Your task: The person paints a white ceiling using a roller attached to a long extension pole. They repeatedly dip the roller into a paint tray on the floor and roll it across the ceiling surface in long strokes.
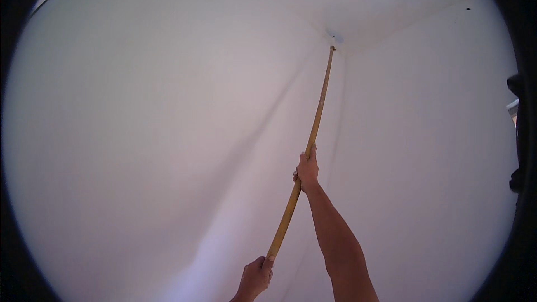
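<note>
From the head view, here we go, both hands up on one long pole [290, 210], yellowish brown, slanting up from low centre toward the top right corner of the room! The left hand [255, 277] is the low one, wrapped round the pole near its lower visible end, thumb up along the shaft. And there's the right hand [306, 169], well above it, clamped about the middle stretch, arm reaching up from the lower edge; two hands well apart, one pole gripped in both! Follow the shaft up and it thins away to its far tip, right up by the spot where left wall [140, 106], right wall [425, 134] and ceiling [386, 0] come together. Just beside that tip sits a small pale bluish patch [338, 38], too small to make out, and whether the pole touches it, I cannot tell! A soft dark shadow [246, 142] runs down the left wall, spreading as it drops, with a bright glow [210, 254] below it. High on the right, a tiny dark spot [468, 9]; and out at the right-hand rim, a dark shape [516, 182], its kind unclear from here
</note>
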Demonstrator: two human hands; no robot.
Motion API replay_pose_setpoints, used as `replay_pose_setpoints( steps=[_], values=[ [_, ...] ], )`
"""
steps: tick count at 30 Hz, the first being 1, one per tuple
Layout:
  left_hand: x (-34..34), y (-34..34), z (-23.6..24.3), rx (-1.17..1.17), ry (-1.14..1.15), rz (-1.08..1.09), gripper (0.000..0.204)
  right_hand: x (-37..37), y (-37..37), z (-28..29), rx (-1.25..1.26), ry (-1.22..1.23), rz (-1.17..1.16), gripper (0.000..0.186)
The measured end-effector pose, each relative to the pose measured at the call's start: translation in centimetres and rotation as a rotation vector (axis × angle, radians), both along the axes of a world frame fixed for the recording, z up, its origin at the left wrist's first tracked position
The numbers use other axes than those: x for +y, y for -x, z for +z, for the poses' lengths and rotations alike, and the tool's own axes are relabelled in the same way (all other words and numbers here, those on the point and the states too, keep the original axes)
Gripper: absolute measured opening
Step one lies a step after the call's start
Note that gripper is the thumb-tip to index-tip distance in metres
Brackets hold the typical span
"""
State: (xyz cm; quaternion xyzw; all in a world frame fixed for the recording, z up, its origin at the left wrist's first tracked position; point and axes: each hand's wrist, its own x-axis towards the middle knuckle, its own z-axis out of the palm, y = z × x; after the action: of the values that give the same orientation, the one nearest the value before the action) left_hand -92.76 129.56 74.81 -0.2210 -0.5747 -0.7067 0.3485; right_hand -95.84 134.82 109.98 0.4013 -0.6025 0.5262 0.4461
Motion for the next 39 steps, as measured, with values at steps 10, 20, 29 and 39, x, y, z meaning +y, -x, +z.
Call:
replay_pose_setpoints(
  steps=[10,20,29,39],
  values=[
    [2.4,2.8,-1.0,0.201,-0.101,0.215,0.041,0.0,-1.0,-0.4,-0.066,-0.034,0.015,0.066],
    [2.4,4.0,-0.8,0.171,-0.065,0.238,0.042,0.4,-1.0,-0.5,-0.08,-0.057,0.012,0.067],
    [0.6,2.0,0.0,0.016,-0.064,-0.121,0.05,0.3,-1.7,-0.9,-0.011,-0.029,-0.041,0.07],
    [-1.4,4.3,-1.5,0.17,-0.039,-0.205,0.054,-0.1,-2.4,-2.0,0.094,-0.012,-0.066,0.072]
  ],
)
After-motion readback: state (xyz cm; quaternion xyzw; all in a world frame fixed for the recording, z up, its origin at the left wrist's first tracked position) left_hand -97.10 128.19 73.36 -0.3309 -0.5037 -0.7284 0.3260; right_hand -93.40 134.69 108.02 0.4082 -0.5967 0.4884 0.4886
